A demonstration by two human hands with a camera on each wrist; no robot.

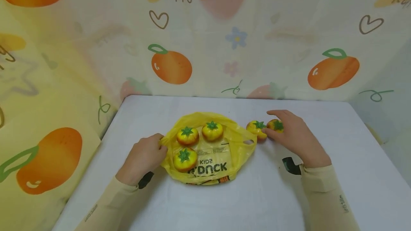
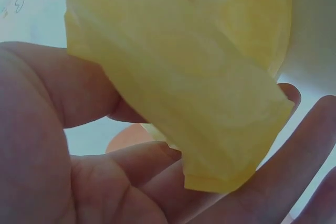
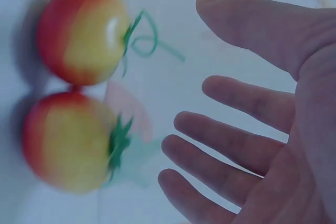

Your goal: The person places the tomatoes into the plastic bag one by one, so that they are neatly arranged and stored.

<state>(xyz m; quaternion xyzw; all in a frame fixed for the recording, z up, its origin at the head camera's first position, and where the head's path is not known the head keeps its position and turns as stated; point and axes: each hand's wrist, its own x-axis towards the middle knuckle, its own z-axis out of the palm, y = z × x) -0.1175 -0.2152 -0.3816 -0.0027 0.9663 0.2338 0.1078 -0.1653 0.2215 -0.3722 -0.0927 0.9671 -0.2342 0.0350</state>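
A yellow plastic bag (image 1: 205,174) with dark printing lies spread on the table, and its left edge is pinched between the thumb and fingers of my left hand (image 1: 144,156). In the left wrist view the gathered yellow film (image 2: 194,87) hangs over the fingers. Within the bag's outline sit three yellow-red tomatoes with green star-shaped tops, one (image 1: 187,135) at back left, one (image 1: 212,131) at back right, one (image 1: 185,159) in front. My right hand (image 1: 297,136), fingers spread and holding nothing, is over two more tomatoes (image 3: 84,35) (image 3: 71,142) lying side by side.
The white table (image 1: 263,195) carries the bag and tomatoes. A fruit-patterned cloth (image 1: 205,45) rises behind the table's back edge and along its left side. A handle hole (image 1: 248,142) shows at the bag's right end, close to the loose tomatoes.
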